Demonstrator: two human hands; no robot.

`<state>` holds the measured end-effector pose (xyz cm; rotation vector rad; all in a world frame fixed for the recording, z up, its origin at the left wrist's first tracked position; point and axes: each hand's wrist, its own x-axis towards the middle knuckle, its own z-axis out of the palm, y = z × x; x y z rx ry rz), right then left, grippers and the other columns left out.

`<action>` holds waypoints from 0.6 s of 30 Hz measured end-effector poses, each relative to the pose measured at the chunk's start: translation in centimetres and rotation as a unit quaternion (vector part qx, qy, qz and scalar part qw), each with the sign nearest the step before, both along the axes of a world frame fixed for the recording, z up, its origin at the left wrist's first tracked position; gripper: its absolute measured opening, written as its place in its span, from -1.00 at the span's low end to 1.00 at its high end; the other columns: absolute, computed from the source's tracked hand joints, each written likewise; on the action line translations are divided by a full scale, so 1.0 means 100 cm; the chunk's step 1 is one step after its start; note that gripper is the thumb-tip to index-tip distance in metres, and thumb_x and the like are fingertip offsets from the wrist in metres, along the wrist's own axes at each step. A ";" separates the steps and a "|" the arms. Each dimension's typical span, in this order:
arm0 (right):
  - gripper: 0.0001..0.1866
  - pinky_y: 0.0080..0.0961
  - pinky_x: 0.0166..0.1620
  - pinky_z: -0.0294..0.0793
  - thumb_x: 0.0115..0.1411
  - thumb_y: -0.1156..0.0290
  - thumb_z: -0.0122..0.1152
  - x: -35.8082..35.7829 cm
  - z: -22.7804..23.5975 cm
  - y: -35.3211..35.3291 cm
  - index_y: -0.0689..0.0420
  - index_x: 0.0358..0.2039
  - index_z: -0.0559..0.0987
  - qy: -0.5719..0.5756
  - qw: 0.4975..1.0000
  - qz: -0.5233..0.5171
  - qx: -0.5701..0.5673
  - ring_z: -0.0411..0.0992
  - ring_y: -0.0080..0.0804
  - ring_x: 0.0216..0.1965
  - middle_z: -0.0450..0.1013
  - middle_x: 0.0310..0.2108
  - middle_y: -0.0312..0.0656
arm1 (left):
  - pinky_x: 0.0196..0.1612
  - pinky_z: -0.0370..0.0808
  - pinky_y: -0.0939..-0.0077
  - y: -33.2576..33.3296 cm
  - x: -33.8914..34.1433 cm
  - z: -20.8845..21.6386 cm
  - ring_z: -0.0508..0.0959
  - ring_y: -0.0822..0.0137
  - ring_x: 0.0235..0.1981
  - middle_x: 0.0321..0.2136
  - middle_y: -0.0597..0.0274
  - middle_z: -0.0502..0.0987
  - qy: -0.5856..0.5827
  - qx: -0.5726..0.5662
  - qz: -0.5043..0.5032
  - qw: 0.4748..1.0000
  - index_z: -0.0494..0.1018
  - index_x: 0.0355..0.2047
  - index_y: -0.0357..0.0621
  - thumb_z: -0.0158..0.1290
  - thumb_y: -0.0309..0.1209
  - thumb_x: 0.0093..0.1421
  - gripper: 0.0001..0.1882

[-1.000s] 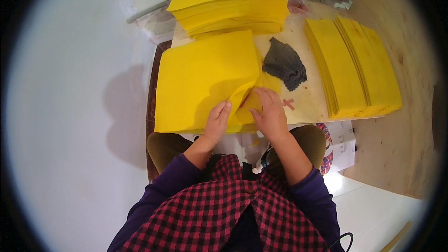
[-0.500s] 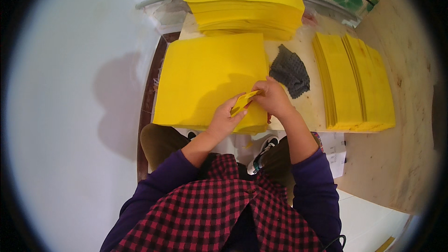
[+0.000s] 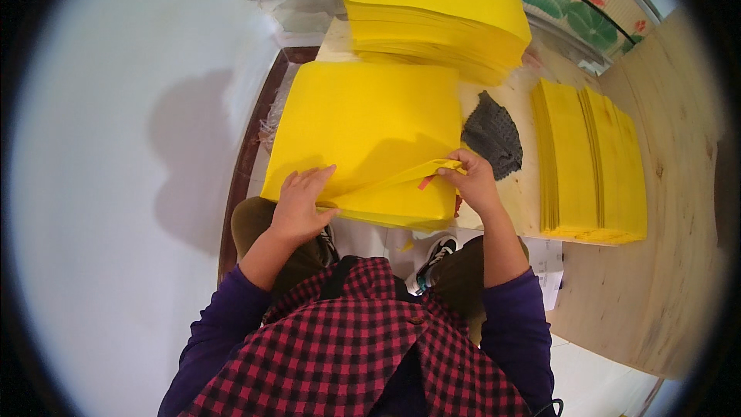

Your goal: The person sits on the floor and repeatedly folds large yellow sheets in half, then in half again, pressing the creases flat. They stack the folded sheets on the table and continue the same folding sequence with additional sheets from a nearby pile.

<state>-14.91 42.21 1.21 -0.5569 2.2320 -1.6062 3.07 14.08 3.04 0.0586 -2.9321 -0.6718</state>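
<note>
A stack of yellow felt-like sheets (image 3: 363, 112) lies in front of me, near my knees. My right hand (image 3: 477, 184) pinches the near right corner of a yellow sheet (image 3: 405, 177), which is lifted in a slanting fold above the stack. Beside the pinching fingers shows a small red strip (image 3: 424, 183). My left hand (image 3: 301, 205) rests at the stack's near left edge, fingers stretched over the yellow surface and thumb apart along the edge. Just beyond my right hand is a dark grey knitted cloth (image 3: 494, 135).
A taller yellow stack (image 3: 440, 0) stands at the back. Two narrower yellow piles (image 3: 590, 162) sit on the wooden table (image 3: 513, 201) at right, next to a wooden panel (image 3: 656, 247). On the left is a white wall (image 3: 100, 185). My shoes (image 3: 432, 262) show below the table.
My hands have moved apart: the left slid to the stack's left edge and opened, while the right moved slightly right and down. The folded yellow piece between them now appears as a lifted sheet corner.
</note>
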 end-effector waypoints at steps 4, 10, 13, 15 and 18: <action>-0.85 -0.62 -0.27 0.46 0.08 0.56 0.28 -0.003 -0.002 0.003 0.20 -0.29 0.58 -0.050 0.998 -0.024 0.001 0.47 -0.59 -0.37 0.54 -0.38 -0.28 | 0.25 0.14 -0.02 -0.007 0.008 -0.010 0.37 0.07 0.14 0.05 0.07 0.44 0.017 0.008 0.004 1.000 0.28 0.18 -0.05 0.21 -0.37 0.00 -0.31; -0.86 -0.63 -0.23 0.46 0.10 0.58 0.28 -0.002 -0.005 0.003 0.24 -0.30 0.57 -0.075 0.994 -0.020 -0.072 0.47 -0.59 -0.33 0.54 -0.35 -0.31 | 0.25 0.13 -0.03 -0.042 0.005 -0.017 0.38 0.09 0.13 0.03 0.15 0.47 0.036 -0.050 0.003 0.998 0.30 0.16 -0.04 0.13 -0.44 0.04 -0.38; -0.86 -0.64 -0.21 0.45 0.10 0.59 0.28 0.000 -0.008 0.002 0.23 -0.30 0.56 -0.088 0.991 -0.034 -0.093 0.46 -0.59 -0.31 0.53 -0.33 -0.31 | 0.25 0.16 0.03 -0.069 0.004 -0.017 0.39 0.07 0.12 0.02 0.13 0.48 0.046 -0.053 0.013 0.997 0.32 0.15 -0.05 0.13 -0.50 0.02 -0.38; -0.87 -0.64 -0.19 0.45 0.11 0.59 0.28 0.000 -0.010 0.003 0.23 -0.30 0.55 -0.074 0.994 -0.041 -0.074 0.46 -0.59 -0.30 0.53 -0.32 -0.31 | 0.24 0.19 0.10 -0.087 0.004 -0.017 0.38 0.05 0.11 0.01 0.10 0.47 0.053 -0.017 0.031 0.998 0.32 0.15 -0.06 0.15 -0.56 -0.01 -0.36; -0.86 -0.64 -0.16 0.44 0.12 0.60 0.27 0.002 -0.010 0.003 0.22 -0.29 0.54 -0.084 0.993 -0.054 -0.063 0.45 -0.59 -0.28 0.52 -0.30 -0.30 | 0.21 0.25 0.24 -0.109 0.003 -0.019 0.40 0.07 0.10 0.01 0.07 0.48 0.054 0.079 0.046 0.994 0.32 0.15 -0.07 0.17 -0.63 -0.06 -0.31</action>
